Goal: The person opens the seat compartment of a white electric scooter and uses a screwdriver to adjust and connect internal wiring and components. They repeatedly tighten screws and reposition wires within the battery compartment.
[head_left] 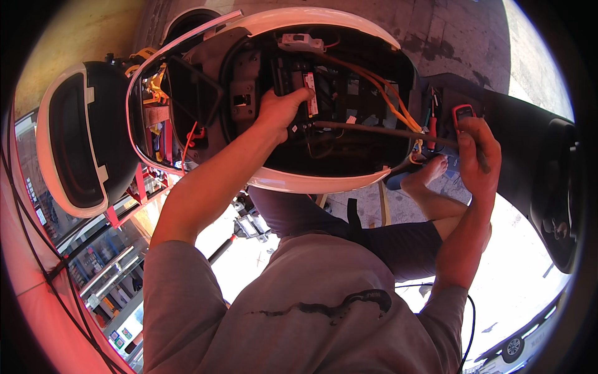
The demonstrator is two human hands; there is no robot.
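Note:
My left hand [281, 112] reaches into the open, white-rimmed body of a scooter [311, 182]. Its thumb presses on a black box-shaped unit [288, 73] with a red-and-white label, while the other fingers are mostly hidden behind it. A long, thin dark rod [380, 129] runs from beside this unit, over the compartment's right rim. My right hand [479, 149] is closed around the rod's outer end. Just beyond those fingers is a small red-and-black device [463, 113]; I cannot tell whether they touch it.
Orange cables [381, 87] cross the compartment's right side, near a white circuit breaker [301, 42] at the far rim. A red-handled screwdriver [431, 132] is by the right rim. A black seat [529, 143] extends right; a white-edged black case [81, 140] stands left.

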